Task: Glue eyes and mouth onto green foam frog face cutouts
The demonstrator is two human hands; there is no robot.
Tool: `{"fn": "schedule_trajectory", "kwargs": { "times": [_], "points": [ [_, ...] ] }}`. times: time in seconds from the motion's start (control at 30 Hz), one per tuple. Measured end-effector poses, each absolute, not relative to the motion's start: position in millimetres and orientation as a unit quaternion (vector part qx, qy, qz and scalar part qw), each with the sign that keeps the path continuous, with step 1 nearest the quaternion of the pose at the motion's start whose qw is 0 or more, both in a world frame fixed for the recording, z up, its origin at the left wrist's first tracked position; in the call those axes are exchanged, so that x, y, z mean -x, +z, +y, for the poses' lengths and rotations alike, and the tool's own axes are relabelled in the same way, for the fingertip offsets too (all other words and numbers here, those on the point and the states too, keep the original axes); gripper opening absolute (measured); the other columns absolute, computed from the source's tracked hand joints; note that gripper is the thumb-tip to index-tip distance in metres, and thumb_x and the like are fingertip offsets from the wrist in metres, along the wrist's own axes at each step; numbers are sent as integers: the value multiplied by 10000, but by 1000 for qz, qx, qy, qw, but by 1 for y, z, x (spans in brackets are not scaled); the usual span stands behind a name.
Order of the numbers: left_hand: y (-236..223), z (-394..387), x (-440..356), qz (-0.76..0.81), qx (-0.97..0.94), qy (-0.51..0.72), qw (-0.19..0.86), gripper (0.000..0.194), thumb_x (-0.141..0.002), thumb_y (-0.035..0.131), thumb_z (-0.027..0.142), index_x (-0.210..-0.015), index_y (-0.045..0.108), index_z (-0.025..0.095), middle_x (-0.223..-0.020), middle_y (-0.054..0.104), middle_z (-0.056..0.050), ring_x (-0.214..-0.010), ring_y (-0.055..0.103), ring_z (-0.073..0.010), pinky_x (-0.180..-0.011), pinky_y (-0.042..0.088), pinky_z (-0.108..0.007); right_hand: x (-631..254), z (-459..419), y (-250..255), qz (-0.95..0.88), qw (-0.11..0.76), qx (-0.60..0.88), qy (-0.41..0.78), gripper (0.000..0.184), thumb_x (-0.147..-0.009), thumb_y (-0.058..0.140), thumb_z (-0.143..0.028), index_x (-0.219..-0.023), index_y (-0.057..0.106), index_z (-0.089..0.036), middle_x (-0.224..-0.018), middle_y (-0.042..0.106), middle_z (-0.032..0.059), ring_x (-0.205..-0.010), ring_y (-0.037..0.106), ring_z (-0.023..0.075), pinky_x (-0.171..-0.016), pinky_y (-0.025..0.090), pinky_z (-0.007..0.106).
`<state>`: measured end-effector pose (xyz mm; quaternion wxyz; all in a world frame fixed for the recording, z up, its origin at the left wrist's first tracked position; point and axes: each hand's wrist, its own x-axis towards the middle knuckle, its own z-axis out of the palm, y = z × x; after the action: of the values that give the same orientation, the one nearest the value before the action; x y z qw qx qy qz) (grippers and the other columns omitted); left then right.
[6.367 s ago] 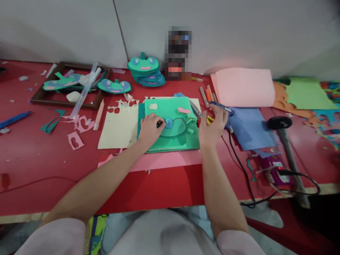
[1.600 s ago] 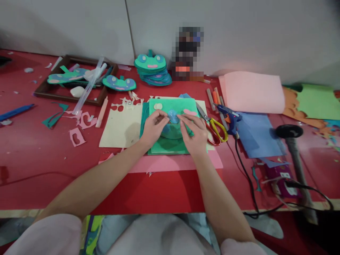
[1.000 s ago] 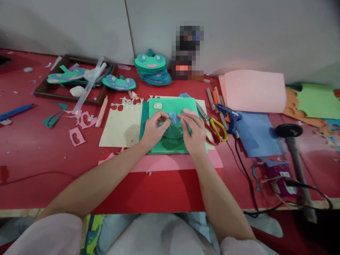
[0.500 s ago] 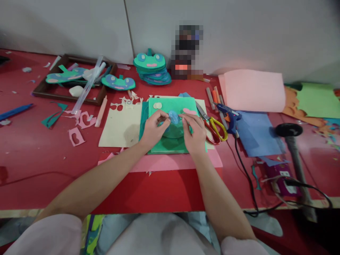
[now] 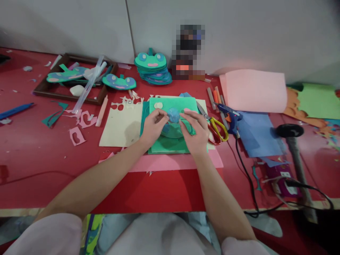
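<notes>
Between my two hands a small round blue piece of foam or felt [image 5: 174, 115] is held up above a green cut-out [image 5: 172, 131]. My left hand [image 5: 155, 126] pinches its left edge between thumb and fingertips. At its right edge are the thumb and fingertips of my right hand [image 5: 196, 129], bent close together. Under the cut-out lie stacked green sheets [image 5: 172, 146]. Two cream discs [image 5: 158, 105] rest on the top sheet, and a pink piece [image 5: 190, 110] is partly hidden behind my right fingers.
Scissors [image 5: 219, 129] and a blue glue gun [image 5: 230, 117] with a cord lie to the right. Frog-face cut-outs [image 5: 151, 63] are stacked at the back. A brown frame [image 5: 39, 86] holds glue sticks. A hammer-like mallet [image 5: 294, 152] stands at the right edge.
The blue round piece has turned to show more of its face. My right hand's fingers have shifted slightly, and more green shows beside them. The view has moved a little.
</notes>
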<state>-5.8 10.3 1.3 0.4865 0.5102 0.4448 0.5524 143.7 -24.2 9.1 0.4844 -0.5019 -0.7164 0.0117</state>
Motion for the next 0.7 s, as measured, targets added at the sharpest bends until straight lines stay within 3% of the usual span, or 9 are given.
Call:
{"fn": "schedule_trajectory", "kwargs": {
  "times": [0.3,0.7],
  "points": [
    [-1,12,6,409,-489,538,552,110,-765,569,248,-710,483,204,-565,534,54,-574,611,-114,-583,473,-250,-145,-24,8,-732,459,502,-22,251,-839,560,-207,-1057,642,-302,-1117,615,41,-1005,581,186,-821,509,370],
    [3,10,4,393,-486,526,577,83,-733,573,205,-682,509,194,-553,548,57,-519,570,-90,-544,447,-226,-145,-25,10,-714,492,496,-44,105,-817,603,-243,-856,692,-283,-986,649,22,-883,582,183,-758,497,364]
  ]
}}
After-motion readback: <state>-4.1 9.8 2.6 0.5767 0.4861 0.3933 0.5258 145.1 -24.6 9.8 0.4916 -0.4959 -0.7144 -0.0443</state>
